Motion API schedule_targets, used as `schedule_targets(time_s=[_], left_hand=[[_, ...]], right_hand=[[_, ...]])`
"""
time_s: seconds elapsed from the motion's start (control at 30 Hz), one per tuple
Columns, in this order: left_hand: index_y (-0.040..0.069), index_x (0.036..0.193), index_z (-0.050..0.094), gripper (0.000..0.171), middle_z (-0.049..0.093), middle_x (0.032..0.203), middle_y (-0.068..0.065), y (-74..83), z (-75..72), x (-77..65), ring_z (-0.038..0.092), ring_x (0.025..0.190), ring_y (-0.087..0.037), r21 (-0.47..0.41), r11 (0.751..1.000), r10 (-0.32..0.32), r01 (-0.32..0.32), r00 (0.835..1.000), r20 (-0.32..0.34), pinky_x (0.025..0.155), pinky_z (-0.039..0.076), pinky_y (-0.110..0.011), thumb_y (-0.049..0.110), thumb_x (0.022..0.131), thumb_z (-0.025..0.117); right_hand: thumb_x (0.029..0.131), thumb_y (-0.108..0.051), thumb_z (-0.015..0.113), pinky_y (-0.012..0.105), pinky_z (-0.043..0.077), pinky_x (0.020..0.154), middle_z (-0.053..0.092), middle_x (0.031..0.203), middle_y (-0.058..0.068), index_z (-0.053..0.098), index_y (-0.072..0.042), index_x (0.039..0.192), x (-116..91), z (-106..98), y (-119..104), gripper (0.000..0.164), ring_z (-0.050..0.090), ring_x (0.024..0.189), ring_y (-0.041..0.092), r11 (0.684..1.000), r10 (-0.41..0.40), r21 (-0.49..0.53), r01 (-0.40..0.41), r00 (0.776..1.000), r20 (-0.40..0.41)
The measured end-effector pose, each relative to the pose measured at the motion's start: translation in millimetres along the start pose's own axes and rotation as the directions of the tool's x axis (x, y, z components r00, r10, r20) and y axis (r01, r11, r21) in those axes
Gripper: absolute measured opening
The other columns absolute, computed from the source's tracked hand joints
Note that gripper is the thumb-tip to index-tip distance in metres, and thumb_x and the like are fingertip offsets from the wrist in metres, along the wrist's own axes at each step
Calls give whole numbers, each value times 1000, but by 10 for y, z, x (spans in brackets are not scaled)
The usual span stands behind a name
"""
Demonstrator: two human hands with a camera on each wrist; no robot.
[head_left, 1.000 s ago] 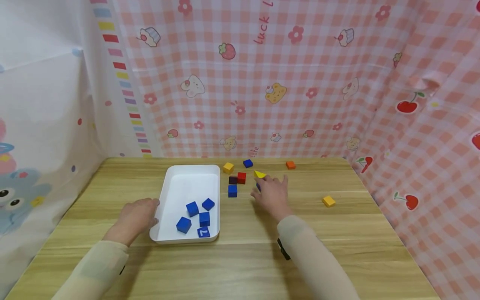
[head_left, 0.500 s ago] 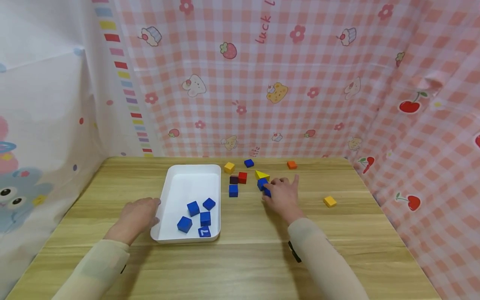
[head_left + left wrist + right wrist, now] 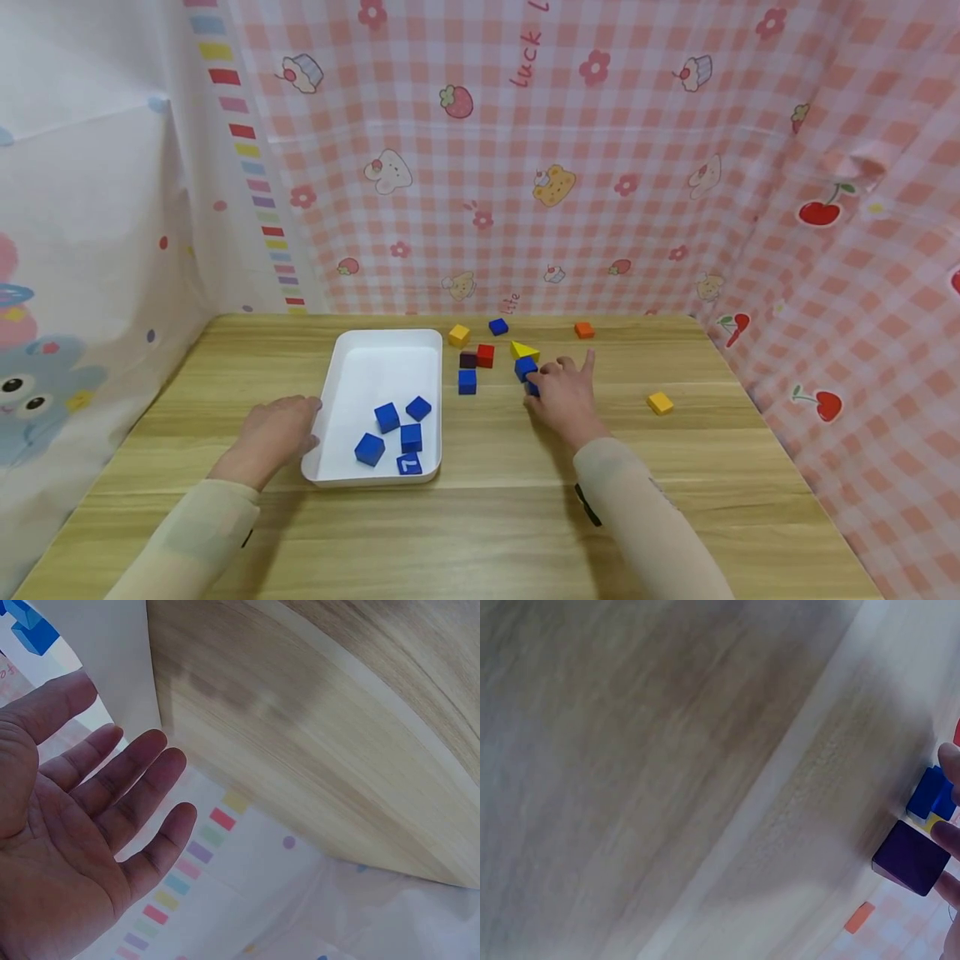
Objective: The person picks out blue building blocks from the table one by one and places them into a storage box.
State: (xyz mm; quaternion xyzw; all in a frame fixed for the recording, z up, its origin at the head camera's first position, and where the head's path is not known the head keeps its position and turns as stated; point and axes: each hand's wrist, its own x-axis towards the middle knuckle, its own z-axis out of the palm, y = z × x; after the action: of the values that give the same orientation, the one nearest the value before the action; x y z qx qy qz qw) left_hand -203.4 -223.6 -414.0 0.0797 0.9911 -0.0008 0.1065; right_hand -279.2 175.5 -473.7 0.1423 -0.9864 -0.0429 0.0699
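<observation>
My left hand (image 3: pixel 277 437) rests at the left rim of a white tray (image 3: pixel 352 482); the left wrist view shows its fingers (image 3: pixel 127 769) spread and relaxed beside the tray wall. Several blue blocks (image 3: pixel 369 449) lie inside the tray. On the table my right hand (image 3: pixel 566 400) has thumb and index finger at either side of a blue block (image 3: pixel 533 389), partly hidden by them. Just behind it sits a blue cube (image 3: pixel 527 368), with a yellow triangular block (image 3: pixel 524 351) beyond. In the right wrist view a dark purple block (image 3: pixel 911 857) lies close by the fingers.
Left of the right hand are a blue cube (image 3: pixel 467 382), a dark block (image 3: pixel 468 359) and a red cube (image 3: pixel 486 356). Farther back are a yellow cube (image 3: pixel 459 336), a blue block (image 3: pixel 498 327) and an orange block (image 3: pixel 584 330). Another yellow block (image 3: pixel 660 403) lies right.
The right hand has drawn back to the right and toward me, uncovering the blue cube and yellow triangular block, then held nearly still. Left hand and tray stay in place.
</observation>
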Motion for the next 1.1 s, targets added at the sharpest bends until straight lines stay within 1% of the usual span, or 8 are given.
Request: schedule_targets(time_s=[0.23, 0.3, 0.43, 0.53, 0.67, 0.93, 1.0, 1.1], left_hand=[[-7, 123, 59, 47, 65, 107, -24, 0, 22, 9, 63, 98, -40, 4, 1000, -7, 7, 1000, 1, 85, 49, -63, 16, 86, 76], [-5, 124, 60, 48, 65, 109, -25, -3, 21, 4, 62, 101, -43, 14, 1000, -8, 8, 1000, -6, 89, 44, -68, 18, 86, 77], [-1, 124, 62, 49, 64, 111, -26, -14, 37, -12, 59, 104, -47, 40, 999, -10, 11, 999, -40, 96, 29, -79, 22, 84, 79], [1, 123, 63, 49, 65, 110, -25, -34, 50, -16, 58, 104, -48, 50, 999, -10, 13, 998, -63, 97, 23, -81, 23, 83, 80], [2, 124, 63, 51, 64, 110, -25, -51, 50, -19, 58, 104, -48, 46, 999, -12, 16, 997, -77, 96, 24, -81, 24, 82, 81], [2, 127, 61, 52, 61, 110, -26, -37, 26, -24, 56, 102, -46, 15, 999, -35, 36, 999, -36, 91, 34, -76, 24, 84, 79], [2, 127, 62, 52, 61, 110, -26, -37, 23, -25, 56, 102, -47, 19, 999, -36, 37, 999, -35, 91, 34, -76, 25, 84, 79], [3, 127, 62, 52, 61, 112, -27, -34, 33, -24, 56, 104, -48, 29, 999, -38, 39, 998, -45, 94, 28, -79, 25, 83, 80]], right_hand=[[91, -46, 69, 76, 3, 108, 67, 124, 3, 71, -28, 123, 1, 23, -45, 37, 50, 128, 36, 1000, -1, -21, 1, 1000, 22], [92, -43, 69, 76, 2, 108, 67, 125, 3, 71, -28, 123, -1, 19, -53, 35, 50, 128, 35, 1000, -1, -21, 2, 1000, 30], [93, -36, 69, 76, 0, 108, 67, 125, 4, 71, -26, 123, -1, -7, -59, 32, 50, 128, 35, 1000, -3, -21, 4, 999, 42], [93, -30, 69, 76, 0, 108, 66, 125, 4, 71, -25, 125, 3, -20, -57, 33, 50, 128, 34, 1000, -2, -24, 3, 999, 52], [91, -26, 71, 75, 2, 109, 67, 125, 4, 70, -23, 125, 8, -6, -46, 34, 52, 126, 33, 999, -6, -37, 8, 999, 47], [90, -25, 72, 76, 3, 108, 68, 122, 6, 71, -21, 123, 13, 11, -37, 33, 55, 120, 32, 999, -20, -28, 21, 999, 32], [90, -25, 73, 76, 3, 108, 68, 122, 6, 71, -21, 123, 11, 3, -40, 34, 56, 120, 33, 999, -27, -24, 27, 999, 33], [90, -25, 72, 76, 2, 108, 67, 122, 7, 71, -22, 124, 7, -10, -50, 34, 55, 120, 33, 999, -40, -13, 41, 998, 43]])
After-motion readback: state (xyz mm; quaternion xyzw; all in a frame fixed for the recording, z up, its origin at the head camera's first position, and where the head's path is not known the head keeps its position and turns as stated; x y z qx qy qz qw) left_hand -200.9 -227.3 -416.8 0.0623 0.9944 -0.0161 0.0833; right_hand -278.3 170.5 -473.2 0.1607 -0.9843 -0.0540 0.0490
